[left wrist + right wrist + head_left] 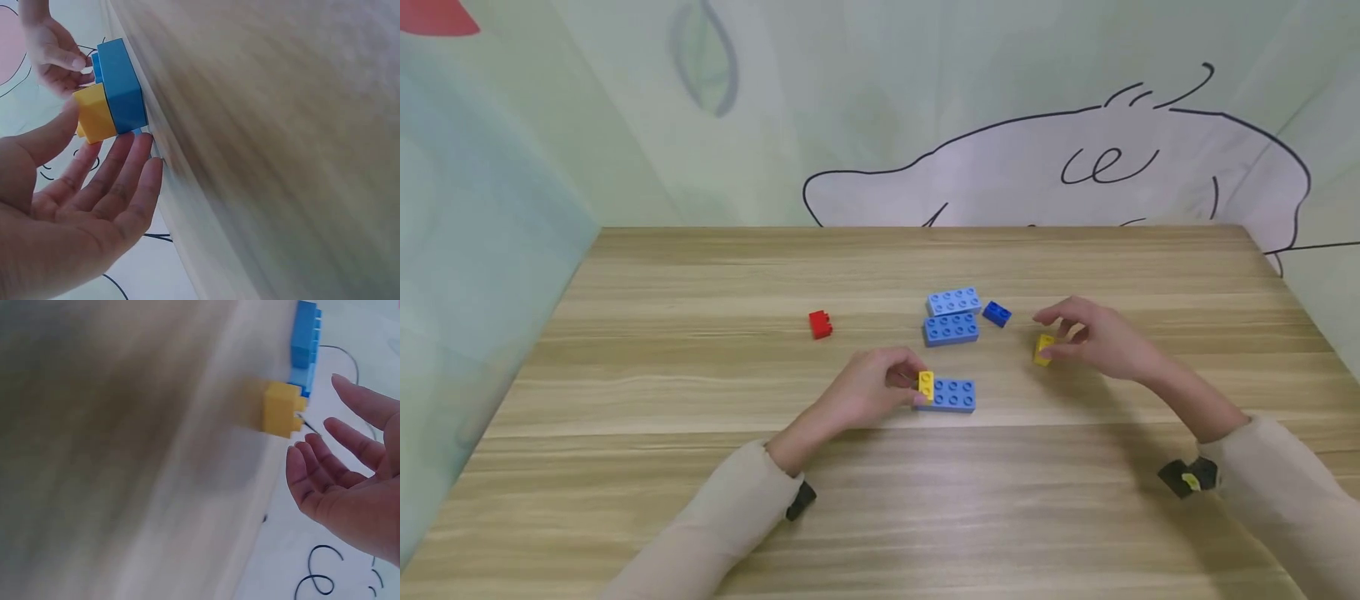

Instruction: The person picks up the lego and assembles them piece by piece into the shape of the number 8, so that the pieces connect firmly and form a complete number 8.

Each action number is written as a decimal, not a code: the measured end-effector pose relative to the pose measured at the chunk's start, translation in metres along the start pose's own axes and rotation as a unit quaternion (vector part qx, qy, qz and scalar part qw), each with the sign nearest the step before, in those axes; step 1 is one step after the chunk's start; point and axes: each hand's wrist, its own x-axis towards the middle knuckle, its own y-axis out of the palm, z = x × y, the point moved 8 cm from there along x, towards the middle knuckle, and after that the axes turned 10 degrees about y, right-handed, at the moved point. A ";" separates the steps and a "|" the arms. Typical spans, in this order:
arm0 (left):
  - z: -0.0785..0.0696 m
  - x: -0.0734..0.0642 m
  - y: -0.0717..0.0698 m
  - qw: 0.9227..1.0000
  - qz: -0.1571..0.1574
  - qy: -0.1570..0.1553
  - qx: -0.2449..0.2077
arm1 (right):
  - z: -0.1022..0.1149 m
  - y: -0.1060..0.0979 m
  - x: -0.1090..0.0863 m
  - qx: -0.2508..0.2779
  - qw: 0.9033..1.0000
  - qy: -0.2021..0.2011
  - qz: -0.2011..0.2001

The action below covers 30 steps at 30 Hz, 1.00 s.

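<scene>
At the front middle of the table, a yellow two-stud brick sits on the left end of a blue eight-stud brick. My left hand pinches this yellow brick, its thumb on the near side and fingertips round the far side. In the left wrist view the fingertips also reach the end of the blue brick. Over to the right, my right hand hovers by a second yellow brick, fingers spread and loosely bent. The right wrist view shows a gap between those fingers and the yellow brick.
Behind the hands lie a light blue eight-stud brick, a blue eight-stud brick and a small dark blue brick. A red brick rests on its side to the left. The wooden table ends at a printed backdrop.
</scene>
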 end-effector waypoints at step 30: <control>0.001 -0.001 0.000 1.000 0.004 -0.001 0.001 | 0.015 0.028 -0.003 -0.021 0.999 -0.019 0.023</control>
